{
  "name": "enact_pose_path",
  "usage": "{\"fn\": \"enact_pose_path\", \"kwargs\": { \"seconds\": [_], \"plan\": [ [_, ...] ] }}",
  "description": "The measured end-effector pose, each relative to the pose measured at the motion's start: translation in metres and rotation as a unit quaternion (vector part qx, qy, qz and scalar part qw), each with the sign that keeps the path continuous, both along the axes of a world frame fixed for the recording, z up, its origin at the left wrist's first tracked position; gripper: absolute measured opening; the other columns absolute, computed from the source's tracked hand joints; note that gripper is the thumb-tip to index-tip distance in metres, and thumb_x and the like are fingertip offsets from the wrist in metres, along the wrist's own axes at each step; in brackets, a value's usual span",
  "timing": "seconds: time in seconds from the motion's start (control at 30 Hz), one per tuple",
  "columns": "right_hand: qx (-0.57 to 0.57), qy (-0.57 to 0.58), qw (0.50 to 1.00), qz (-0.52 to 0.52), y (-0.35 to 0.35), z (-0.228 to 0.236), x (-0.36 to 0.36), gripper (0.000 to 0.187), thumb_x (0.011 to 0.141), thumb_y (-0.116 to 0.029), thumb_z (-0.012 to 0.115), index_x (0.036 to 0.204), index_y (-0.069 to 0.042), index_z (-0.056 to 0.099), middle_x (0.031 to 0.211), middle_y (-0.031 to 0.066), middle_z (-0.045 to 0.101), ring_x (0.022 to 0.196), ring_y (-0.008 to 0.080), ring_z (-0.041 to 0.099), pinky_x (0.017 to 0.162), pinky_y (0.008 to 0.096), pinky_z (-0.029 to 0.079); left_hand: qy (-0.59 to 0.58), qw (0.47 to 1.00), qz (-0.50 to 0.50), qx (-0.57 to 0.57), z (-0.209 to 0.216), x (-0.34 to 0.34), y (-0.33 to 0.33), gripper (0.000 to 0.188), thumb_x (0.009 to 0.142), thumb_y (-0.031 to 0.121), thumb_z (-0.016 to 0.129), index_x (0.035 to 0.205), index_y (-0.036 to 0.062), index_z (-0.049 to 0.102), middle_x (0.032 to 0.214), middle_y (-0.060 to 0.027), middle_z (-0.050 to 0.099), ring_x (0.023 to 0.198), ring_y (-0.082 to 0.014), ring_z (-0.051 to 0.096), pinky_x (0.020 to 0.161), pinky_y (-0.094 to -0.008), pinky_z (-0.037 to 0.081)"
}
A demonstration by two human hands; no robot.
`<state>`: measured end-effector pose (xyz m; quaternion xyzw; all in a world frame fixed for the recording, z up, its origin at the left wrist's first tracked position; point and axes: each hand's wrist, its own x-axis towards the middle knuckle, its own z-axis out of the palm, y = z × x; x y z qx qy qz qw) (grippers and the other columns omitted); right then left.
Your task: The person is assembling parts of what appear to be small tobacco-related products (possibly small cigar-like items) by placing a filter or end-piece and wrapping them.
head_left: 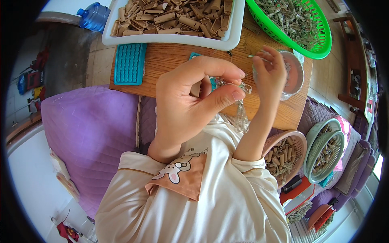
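Observation:
My left hand [190,91] is raised in front of my chest, thumb and forefinger pinched on a bundle of thin, clear, shiny strands [240,117]. Looped ends stick out by the fingertips and the rest hangs down. Inside the curl of that hand shows a brown piece [195,89], partly hidden by the fingers. Off to the right, my right hand [270,71] is bent up with its fingers closed in a pinch beside a round bowl [298,73] with a pinkish inside. Something tiny is at those fingertips, too small to name.
A white tub [172,41] of brown trough-shaped pieces [174,18] and a green basket [324,38] of tangled strands stand on the wooden table [162,56]. A teal studded tray [129,65] lies at left. Pink [302,152] and grey-green [342,150] baskets stand at lower right.

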<state>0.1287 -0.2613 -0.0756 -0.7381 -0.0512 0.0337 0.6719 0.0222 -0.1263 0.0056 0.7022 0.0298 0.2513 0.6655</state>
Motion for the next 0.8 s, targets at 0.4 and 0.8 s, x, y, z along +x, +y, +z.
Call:
{"fn": "enact_pose_path", "kwargs": {
  "seconds": [0.4, 0.8],
  "plan": [
    [0.187, 0.006, 0.962, 0.199, 0.014, 0.05, -0.031, 0.035, 0.08, -0.026, 0.056, 0.1, 0.002, 0.05, 0.09, 0.0086, 0.056, 0.082, 0.0118, 0.052, 0.064, 0.0225, 0.042, 0.016, 0.979, -0.038, -0.198, -0.005, 0.013, -0.004, 0.014, 0.078, 0.013, 0.059, 0.082, -0.0002, 0.057, 0.073, -0.0056, 0.06, 0.065, -0.0046, 0.054, 0.052, -0.014, 0.039],
    [0.144, 0.026, 0.967, 0.207, 0.015, 0.07, -0.049, 0.035, 0.066, -0.008, 0.068, 0.094, 0.004, 0.051, 0.082, 0.0061, 0.056, 0.075, 0.0101, 0.053, 0.066, 0.0212, 0.043, -0.036, 0.985, 0.003, -0.166, -0.015, 0.02, -0.011, 0.017, 0.076, 0.008, 0.06, 0.088, -0.0016, 0.053, 0.082, -0.0098, 0.06, 0.075, -0.01, 0.058, 0.064, -0.0183, 0.046]
  ]
}}
